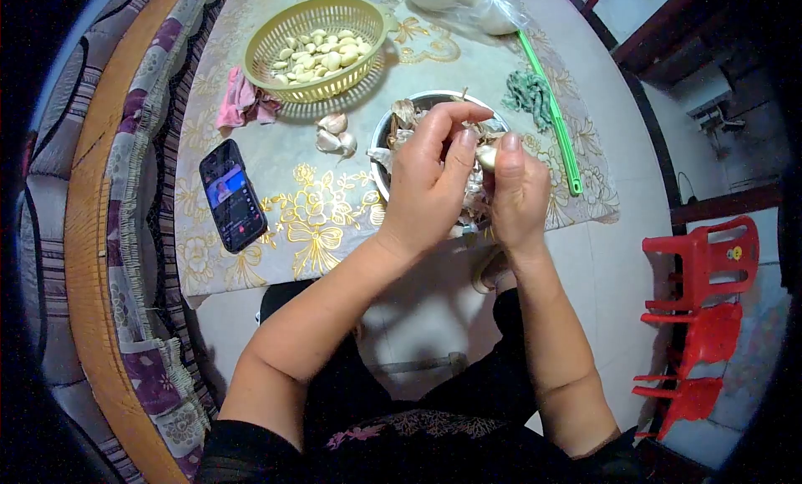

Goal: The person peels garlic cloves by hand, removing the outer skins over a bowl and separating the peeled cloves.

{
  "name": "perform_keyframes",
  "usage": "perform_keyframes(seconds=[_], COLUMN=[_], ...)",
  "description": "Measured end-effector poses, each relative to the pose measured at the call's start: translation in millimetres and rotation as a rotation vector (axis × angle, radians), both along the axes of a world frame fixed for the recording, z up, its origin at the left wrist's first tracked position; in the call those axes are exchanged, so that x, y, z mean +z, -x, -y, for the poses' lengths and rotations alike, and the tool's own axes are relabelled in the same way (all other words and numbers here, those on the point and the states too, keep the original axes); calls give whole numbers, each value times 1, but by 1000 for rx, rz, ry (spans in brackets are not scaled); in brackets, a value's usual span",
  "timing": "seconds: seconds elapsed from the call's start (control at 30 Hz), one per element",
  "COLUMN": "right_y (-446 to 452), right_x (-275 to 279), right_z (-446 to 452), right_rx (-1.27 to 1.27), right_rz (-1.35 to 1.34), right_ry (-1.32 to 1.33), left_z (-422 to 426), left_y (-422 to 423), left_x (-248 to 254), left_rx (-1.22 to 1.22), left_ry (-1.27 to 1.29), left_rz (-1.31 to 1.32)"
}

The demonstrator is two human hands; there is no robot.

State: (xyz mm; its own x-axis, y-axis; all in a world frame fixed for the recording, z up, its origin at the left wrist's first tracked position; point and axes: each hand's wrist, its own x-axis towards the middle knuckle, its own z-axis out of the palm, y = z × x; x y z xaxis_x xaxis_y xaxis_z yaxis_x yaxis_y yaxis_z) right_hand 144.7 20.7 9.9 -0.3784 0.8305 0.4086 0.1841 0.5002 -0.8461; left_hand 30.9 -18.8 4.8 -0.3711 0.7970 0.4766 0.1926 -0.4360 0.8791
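Above a metal bowl (380, 180) of papery garlic skins (404, 115), both hands meet. My right hand (521, 192) pinches a pale garlic clove (487, 156) between its thumb and curled fingers. Close beside the clove, my left hand (428, 173) has its fingers curled and its thumb tip bent in; whether it grips a bit of skin is hidden. Left of the bowl lie a few unpeeled pieces of garlic (334, 133). Farther back, a yellow-green plastic basket (322, 90) holds many peeled cloves (330, 56).
A phone (232, 195) with its screen lit lies at the table's left. Pink cloth (242, 100) sits by the basket. On the right are a green mesh scrubber (530, 100), a long green handle (558, 121) and a clear plastic bag (468, 8). Red plastic chairs (702, 271) stand beyond.
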Motion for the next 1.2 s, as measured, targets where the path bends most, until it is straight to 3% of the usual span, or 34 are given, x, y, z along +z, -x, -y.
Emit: perform_keyframes(seconds=[0.07, 0.2, 0.3, 0.5, 0.77, 0.9, 1.03, 1.13, 1.2], right_y=[-2, -3, -1, -2, -7, -12, -11, -11, -12], right_x=[-1, 0, 11, -3, 5, 9, 3, -1, -1], right_z=[0, -3, -1, -9, -9, -8, -12, -14, -14], right_rx=[-1, 31, 119, 310, 440, 624, 427, 369, 327], right_rz=[19, -12, -132, -480, -562, -678, -609, -574, -517], right_ry=[33, 201, 613, 857, 902, 943, 936, 939, 913], left_z=[-4, -2, 7, 6, 8, -6, 2, -3, 1], left_y=[-1, -2, -3, -2, -1, 13, 15, 10, 5], left_x=[-3, 0, 12, 10, 15, 4, 14, 7, 7], left_rx=[20, -14, -46, -79, -251, -61, -168, 2, 6], left_ry=[-107, -60, 55, 71, 153, 158, 113, 50, -15], left_rz=[-104, -35, 108, 195, 579, 480, 469, -43, -154])
